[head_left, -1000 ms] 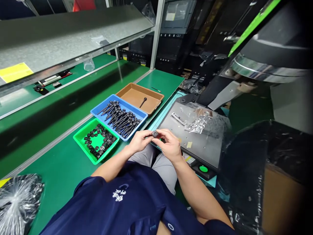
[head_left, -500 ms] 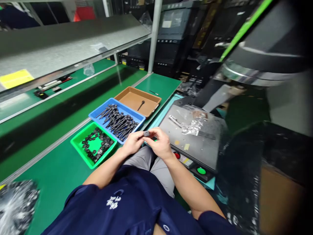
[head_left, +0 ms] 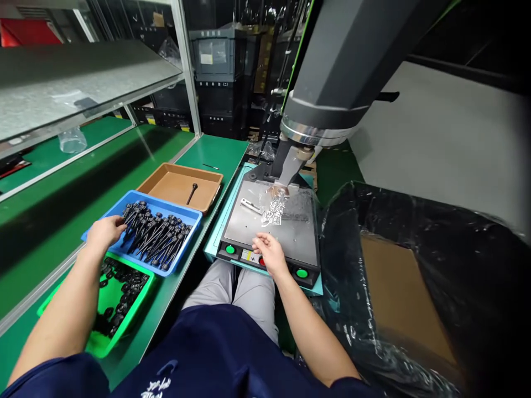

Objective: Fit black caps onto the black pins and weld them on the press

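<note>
My left hand reaches into the left end of the blue tray, its fingers bent down onto the pile of black pins. My right hand rests at the front edge of the grey machine plate, just above the red button. Its fingers are curled together, and what they hold is hidden. Under my left forearm a green tray holds several small black ring parts.
A brown tray with one black pin stands behind the blue tray. The press head hangs over the plate's back, above crumpled plastic film. Green buttons flank the front. At right stands a box lined with black plastic.
My hands, together on a small black part in front of me, have parted. The left went to the blue tray, the right to the machine plate. My view swung right.
</note>
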`<action>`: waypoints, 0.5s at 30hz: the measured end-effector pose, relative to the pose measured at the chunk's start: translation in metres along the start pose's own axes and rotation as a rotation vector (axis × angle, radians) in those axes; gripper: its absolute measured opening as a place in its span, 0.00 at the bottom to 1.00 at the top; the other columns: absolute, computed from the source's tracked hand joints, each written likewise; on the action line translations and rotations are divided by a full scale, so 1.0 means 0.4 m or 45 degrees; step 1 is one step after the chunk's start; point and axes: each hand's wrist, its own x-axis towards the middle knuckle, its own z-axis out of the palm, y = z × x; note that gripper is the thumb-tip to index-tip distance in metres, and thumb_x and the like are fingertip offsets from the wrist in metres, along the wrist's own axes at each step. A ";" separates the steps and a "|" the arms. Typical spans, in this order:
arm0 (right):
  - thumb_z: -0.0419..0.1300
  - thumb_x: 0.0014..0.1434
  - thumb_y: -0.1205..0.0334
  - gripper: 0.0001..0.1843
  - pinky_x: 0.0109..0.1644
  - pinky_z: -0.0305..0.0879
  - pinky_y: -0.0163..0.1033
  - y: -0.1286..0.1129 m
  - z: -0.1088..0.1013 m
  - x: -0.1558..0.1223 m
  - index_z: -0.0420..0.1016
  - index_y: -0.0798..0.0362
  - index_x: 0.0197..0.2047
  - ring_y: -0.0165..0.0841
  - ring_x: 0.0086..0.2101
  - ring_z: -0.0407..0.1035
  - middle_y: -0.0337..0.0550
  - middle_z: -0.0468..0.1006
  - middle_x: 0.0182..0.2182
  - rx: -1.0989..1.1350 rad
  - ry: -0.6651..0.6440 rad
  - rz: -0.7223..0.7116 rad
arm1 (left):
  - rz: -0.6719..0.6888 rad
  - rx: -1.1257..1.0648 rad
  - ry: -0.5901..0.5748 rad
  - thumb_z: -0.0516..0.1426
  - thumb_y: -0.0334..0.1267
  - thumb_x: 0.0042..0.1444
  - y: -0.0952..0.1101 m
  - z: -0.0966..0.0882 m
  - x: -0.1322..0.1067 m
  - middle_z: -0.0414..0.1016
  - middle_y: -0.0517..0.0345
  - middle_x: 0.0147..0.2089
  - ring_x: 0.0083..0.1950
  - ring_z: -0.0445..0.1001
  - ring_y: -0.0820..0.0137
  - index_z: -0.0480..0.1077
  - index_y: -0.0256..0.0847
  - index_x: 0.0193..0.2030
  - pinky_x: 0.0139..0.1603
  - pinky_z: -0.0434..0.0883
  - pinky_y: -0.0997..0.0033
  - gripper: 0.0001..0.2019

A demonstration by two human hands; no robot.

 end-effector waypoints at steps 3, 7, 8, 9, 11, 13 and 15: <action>0.75 0.41 0.47 0.31 0.32 0.70 0.35 -0.016 -0.030 0.024 0.73 0.52 0.44 0.32 0.34 0.73 0.41 0.77 0.37 0.209 0.070 0.018 | -0.246 0.046 -0.182 0.57 0.43 0.49 -0.024 0.023 0.047 0.78 0.45 0.29 0.43 0.78 0.45 0.77 0.38 0.37 0.46 0.73 0.45 0.13; 0.75 0.41 0.43 0.29 0.39 0.73 0.38 -0.067 -0.036 0.084 0.74 0.50 0.40 0.36 0.40 0.74 0.42 0.78 0.39 0.575 0.074 0.047 | -0.204 0.080 -0.168 0.58 0.43 0.48 -0.010 0.040 0.074 0.79 0.43 0.29 0.41 0.78 0.45 0.77 0.38 0.33 0.41 0.74 0.46 0.11; 0.74 0.41 0.41 0.28 0.39 0.74 0.39 -0.083 -0.034 0.101 0.74 0.51 0.38 0.36 0.39 0.74 0.43 0.78 0.38 0.654 0.084 0.079 | -0.179 0.109 -0.131 0.58 0.43 0.48 0.003 0.040 0.074 0.80 0.41 0.32 0.43 0.78 0.44 0.77 0.38 0.34 0.42 0.74 0.46 0.12; 0.73 0.42 0.41 0.27 0.38 0.74 0.39 -0.098 -0.032 0.117 0.74 0.51 0.37 0.36 0.38 0.74 0.43 0.78 0.37 0.713 0.112 0.111 | -0.146 0.135 -0.087 0.57 0.43 0.49 0.022 0.039 0.070 0.80 0.38 0.37 0.45 0.77 0.43 0.77 0.36 0.37 0.43 0.74 0.44 0.14; 0.74 0.43 0.44 0.23 0.35 0.73 0.37 -0.121 -0.022 0.137 0.75 0.52 0.33 0.33 0.34 0.74 0.43 0.79 0.34 0.751 0.186 0.107 | -0.048 0.120 -0.011 0.56 0.45 0.51 0.081 0.034 0.050 0.79 0.36 0.48 0.52 0.75 0.43 0.77 0.35 0.44 0.50 0.73 0.43 0.19; 0.75 0.42 0.49 0.21 0.34 0.71 0.34 -0.124 -0.002 0.131 0.75 0.53 0.31 0.32 0.33 0.73 0.43 0.79 0.32 0.689 0.203 0.005 | 0.096 -0.066 -0.012 0.55 0.49 0.53 0.167 0.033 0.010 0.77 0.41 0.54 0.56 0.74 0.47 0.75 0.36 0.50 0.57 0.70 0.44 0.23; 0.76 0.41 0.49 0.21 0.33 0.71 0.34 -0.101 0.029 0.097 0.77 0.53 0.31 0.33 0.33 0.74 0.44 0.80 0.34 0.585 0.102 -0.059 | 0.262 -0.451 -0.177 0.54 0.55 0.55 0.271 0.047 -0.046 0.79 0.47 0.52 0.55 0.75 0.53 0.75 0.38 0.52 0.60 0.69 0.50 0.26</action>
